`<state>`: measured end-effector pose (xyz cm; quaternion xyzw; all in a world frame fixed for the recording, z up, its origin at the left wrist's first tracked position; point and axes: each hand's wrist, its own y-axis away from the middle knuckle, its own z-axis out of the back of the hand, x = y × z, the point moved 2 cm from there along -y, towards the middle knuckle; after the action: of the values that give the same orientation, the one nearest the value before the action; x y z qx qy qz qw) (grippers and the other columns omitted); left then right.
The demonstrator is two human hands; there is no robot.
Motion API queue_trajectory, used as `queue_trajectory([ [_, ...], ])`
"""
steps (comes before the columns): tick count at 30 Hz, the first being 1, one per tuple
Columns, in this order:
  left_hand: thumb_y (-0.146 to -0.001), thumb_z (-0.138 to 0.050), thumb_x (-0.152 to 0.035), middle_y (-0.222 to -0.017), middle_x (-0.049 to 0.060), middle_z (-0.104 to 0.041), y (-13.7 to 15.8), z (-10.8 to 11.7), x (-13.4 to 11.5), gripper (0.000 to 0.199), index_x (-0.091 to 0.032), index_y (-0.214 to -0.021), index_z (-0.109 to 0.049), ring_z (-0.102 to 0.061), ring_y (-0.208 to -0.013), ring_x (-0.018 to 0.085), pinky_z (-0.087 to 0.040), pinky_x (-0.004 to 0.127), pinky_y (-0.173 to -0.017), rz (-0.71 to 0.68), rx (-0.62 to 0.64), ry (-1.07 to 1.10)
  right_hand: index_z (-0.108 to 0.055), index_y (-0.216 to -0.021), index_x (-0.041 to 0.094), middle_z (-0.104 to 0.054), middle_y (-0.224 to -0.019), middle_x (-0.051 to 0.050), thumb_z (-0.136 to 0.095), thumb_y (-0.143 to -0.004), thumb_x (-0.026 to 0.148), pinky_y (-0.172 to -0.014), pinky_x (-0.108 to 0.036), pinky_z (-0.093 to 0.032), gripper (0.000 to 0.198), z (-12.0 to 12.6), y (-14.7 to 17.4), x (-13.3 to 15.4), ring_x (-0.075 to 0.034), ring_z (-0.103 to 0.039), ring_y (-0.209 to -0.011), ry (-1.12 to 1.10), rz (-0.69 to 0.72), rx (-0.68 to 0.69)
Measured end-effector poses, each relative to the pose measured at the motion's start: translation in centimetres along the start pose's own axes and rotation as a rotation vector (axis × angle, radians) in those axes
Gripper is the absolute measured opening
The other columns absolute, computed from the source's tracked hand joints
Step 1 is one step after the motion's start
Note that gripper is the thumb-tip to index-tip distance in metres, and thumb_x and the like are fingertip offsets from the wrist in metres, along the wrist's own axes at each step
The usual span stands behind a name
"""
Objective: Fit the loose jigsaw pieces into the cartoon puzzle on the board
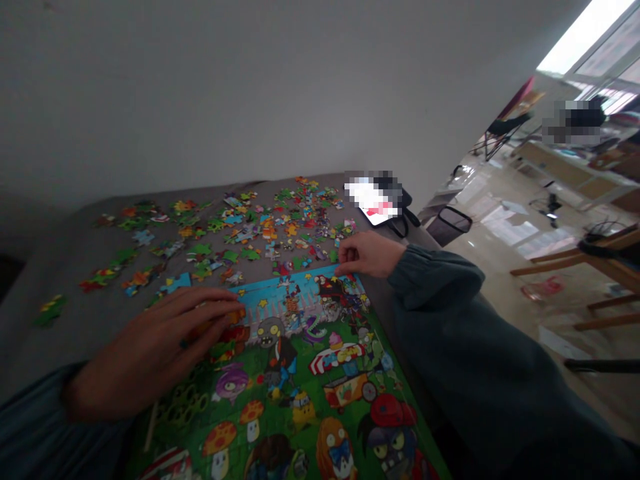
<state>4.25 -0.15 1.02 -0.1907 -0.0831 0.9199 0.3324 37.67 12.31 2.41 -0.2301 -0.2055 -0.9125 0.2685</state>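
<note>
A jigsaw puzzle (pixel 280 360) with cartoon zombies and plants lies in front of me, its lower part cut off by the view. My left hand (pixel 165 340) rests flat over its upper left edge, fingers stretched out, hiding part of the picture there. At the top right corner, my right hand (pixel 370 255) has its thumb and fingers curled in a pinch against the blue border. Whatever sits between those fingertips, if anything, is hidden. Many loose puzzle pieces (pixel 270 230) are scattered beyond the puzzle, some close to both hands.
A grey cloth (pixel 120 233) covers the table, which meets a plain wall (pixel 250 87) at the back. A lit phone (pixel 373 203) lies at the back right. Past the right edge are a dark-rimmed bin (pixel 453 223) and a wooden chair (pixel 575 260).
</note>
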Motion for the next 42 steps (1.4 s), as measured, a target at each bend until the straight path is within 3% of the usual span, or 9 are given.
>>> queue_trajectory([
  [12, -0.102, -0.048, -0.046, -0.126, 0.000, -0.069, 0.5, -0.4, 0.6, 0.030, -0.035, -0.122, -0.067, -0.066, -0.112, 0.020, -0.056, 0.034, -0.094, 0.021, 0.021, -0.003, -0.061, -0.071, 0.018, -0.063, -0.064, 0.003, -0.090, -0.069, 0.038, -0.056, -0.025, -0.037, 0.035, -0.7, -0.5, 0.1, -0.012, -0.058, -0.061, 0.044, -0.069, -0.004],
  [20, -0.102, -0.049, -0.047, -0.126, 0.000, -0.069, 0.5, -0.5, 0.7, 0.030, -0.036, -0.123, -0.067, -0.066, -0.113, 0.021, -0.057, 0.036, -0.095, 0.036, 0.032, 0.006, -0.054, -0.064, 0.019, -0.056, -0.061, 0.004, -0.091, -0.067, 0.036, -0.055, -0.026, -0.031, 0.040, 0.6, -0.4, -0.6, -0.011, -0.051, -0.059, 0.118, -0.103, -0.074],
  [26, -0.101, -0.050, -0.044, -0.127, -0.001, -0.069, 0.6, -0.7, 1.0, 0.029, -0.037, -0.123, -0.068, -0.066, -0.114, 0.021, -0.056, 0.035, -0.096, 0.031, 0.043, 0.004, -0.054, -0.069, 0.019, -0.053, -0.063, 0.006, -0.092, -0.062, 0.038, -0.055, -0.026, -0.028, 0.043, 0.4, 0.1, 0.0, -0.010, -0.045, -0.058, 0.066, -0.002, -0.033],
  [31, -0.101, -0.049, -0.042, -0.126, -0.002, -0.069, 0.7, -0.7, 1.1, 0.029, -0.039, -0.124, -0.066, -0.066, -0.112, 0.020, -0.057, 0.034, -0.093, 0.010, 0.025, -0.013, -0.050, -0.065, 0.020, -0.047, -0.060, 0.007, -0.091, -0.064, 0.031, -0.054, -0.026, -0.029, 0.043, 1.0, 0.5, -0.3, -0.009, -0.041, -0.056, 0.049, -0.024, -0.010],
  [33, -0.101, -0.049, -0.042, -0.127, -0.002, -0.068, 0.9, -0.8, 1.2, 0.030, -0.040, -0.125, -0.066, -0.066, -0.113, 0.021, -0.057, 0.035, -0.094, 0.018, 0.024, -0.017, -0.052, -0.068, 0.020, -0.046, -0.059, 0.007, -0.086, -0.070, 0.033, -0.054, -0.026, -0.031, 0.037, 1.8, 0.7, -0.8, -0.010, -0.042, -0.056, -0.029, 0.000, -0.129],
  [38, -0.100, -0.049, -0.041, -0.132, -0.001, -0.066, 1.5, -1.4, 2.0, 0.032, -0.040, -0.129, -0.064, -0.064, -0.117, 0.023, -0.055, 0.037, -0.098, 0.045, 0.046, -0.021, -0.061, -0.094, 0.020, -0.063, -0.080, -0.001, -0.057, -0.093, 0.029, -0.063, -0.029, -0.044, 0.009, 4.1, 1.3, -2.3, -0.014, -0.053, -0.066, -0.107, 0.059, -0.897],
  [40, -0.100, -0.050, -0.041, -0.134, -0.002, -0.065, 1.7, -1.6, 2.3, 0.033, -0.041, -0.131, -0.061, -0.063, -0.118, 0.023, -0.054, 0.038, -0.099, 0.041, 0.058, -0.023, -0.064, -0.105, 0.020, -0.069, -0.092, -0.004, -0.053, -0.094, 0.025, -0.070, -0.032, -0.048, 0.016, 4.2, 1.2, -2.9, -0.016, -0.057, -0.070, -0.032, 0.044, -0.977],
  [42, -0.100, -0.049, -0.040, -0.135, -0.002, -0.063, 1.8, -1.7, 2.5, 0.034, -0.042, -0.132, -0.060, -0.062, -0.119, 0.023, -0.054, 0.037, -0.099, 0.032, 0.066, -0.025, -0.066, -0.112, 0.019, -0.072, -0.099, -0.006, -0.054, -0.093, 0.022, -0.080, -0.036, -0.049, 0.022, 3.9, 0.9, -3.3, -0.019, -0.061, -0.077, 0.081, 0.031, -0.929],
])
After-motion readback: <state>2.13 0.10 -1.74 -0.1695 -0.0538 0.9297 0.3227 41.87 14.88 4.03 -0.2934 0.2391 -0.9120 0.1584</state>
